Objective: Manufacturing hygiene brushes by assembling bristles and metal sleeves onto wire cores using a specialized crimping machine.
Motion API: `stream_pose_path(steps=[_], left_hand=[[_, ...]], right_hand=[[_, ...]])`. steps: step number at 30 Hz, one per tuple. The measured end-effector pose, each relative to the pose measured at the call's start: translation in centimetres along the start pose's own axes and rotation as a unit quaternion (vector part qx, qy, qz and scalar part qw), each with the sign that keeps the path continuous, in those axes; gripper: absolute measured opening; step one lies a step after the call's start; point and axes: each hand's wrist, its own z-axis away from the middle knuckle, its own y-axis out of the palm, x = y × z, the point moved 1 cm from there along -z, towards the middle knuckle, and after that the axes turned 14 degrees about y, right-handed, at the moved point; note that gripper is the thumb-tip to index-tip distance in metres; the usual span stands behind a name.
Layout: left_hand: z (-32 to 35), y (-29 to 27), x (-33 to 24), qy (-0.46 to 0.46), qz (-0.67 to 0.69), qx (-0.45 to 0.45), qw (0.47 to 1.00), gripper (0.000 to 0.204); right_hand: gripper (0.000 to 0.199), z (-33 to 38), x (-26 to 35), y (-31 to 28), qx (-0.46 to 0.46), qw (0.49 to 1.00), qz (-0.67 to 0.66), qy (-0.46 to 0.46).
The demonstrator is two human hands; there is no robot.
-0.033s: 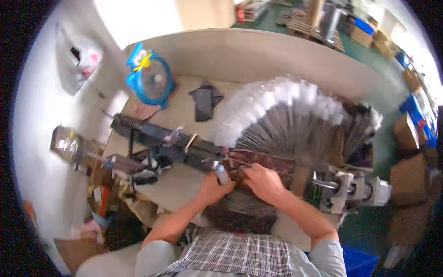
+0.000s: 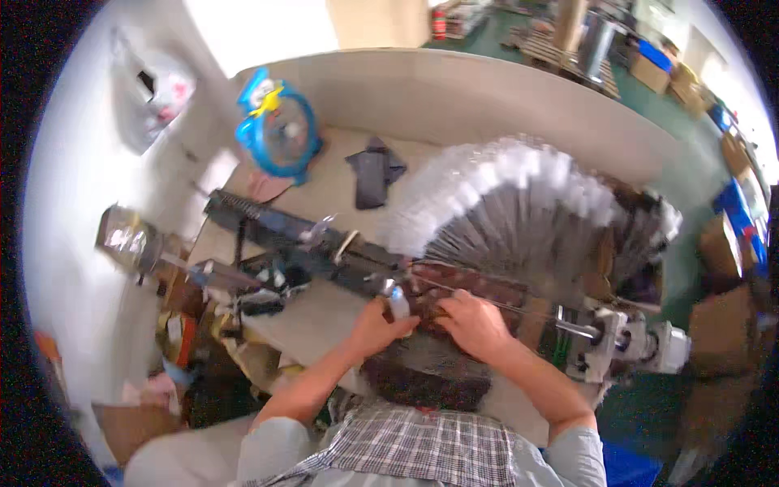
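Note:
My left hand (image 2: pixel 376 331) is beside a small pale cylinder (image 2: pixel 398 302) at the end of a long dark bar-shaped machine (image 2: pixel 300 231). Its fingers are bent and its thumb stretches right; blur hides what they pinch. My right hand (image 2: pixel 476 326) has curled fingers at the front edge of a reddish-brown block (image 2: pixel 479 280), closed on something too small to make out. A thin rod runs over the block. Below my hands hangs a dark fibrous bundle (image 2: pixel 426 377). Behind the block, many dark strands with clear-white ends (image 2: pixel 503 174) lie fanned out.
A blue cartoon-shaped fan (image 2: pixel 280 134) and a dark pouch-like object (image 2: pixel 372 180) are on the far left table. A metal motor assembly (image 2: pixel 617 341) stands at the right end. A lamp-like glass head (image 2: pixel 126 239) is at left. A raised panel (image 2: pixel 454 89) borders the back.
The surroundings have shifted slightly right in view. Both hands stay at nearly the same place, with the right hand a little further right.

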Motion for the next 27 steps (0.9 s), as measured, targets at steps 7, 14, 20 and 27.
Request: stream_pose_path(steps=[7, 14, 20, 27], left_hand=[[2.9, -11.1, 8.5, -0.063, 0.329, -0.248, 0.909, 0.029], [2.8, -13.9, 6.9, -0.12, 0.45, -0.324, 0.823, 0.02], [2.3, -12.6, 8.2, -0.099, 0.432, -0.355, 0.823, 0.013], [2.0, 1.9, -5.6, -0.017, 0.372, -0.082, 0.925, 0.014]], right_hand=[[0.017, 0.9, -0.7, -1.9, -0.032, 0.991, -0.125, -0.043], [0.018, 0.9, 0.3, -2.2, -0.019, 0.991, -0.122, -0.052], [0.021, 1.3, 2.6, -5.6, -0.058, 0.991, -0.119, -0.03], [0.015, -0.1, 1.1, -7.6, -0.146, 0.983, -0.102, 0.055]])
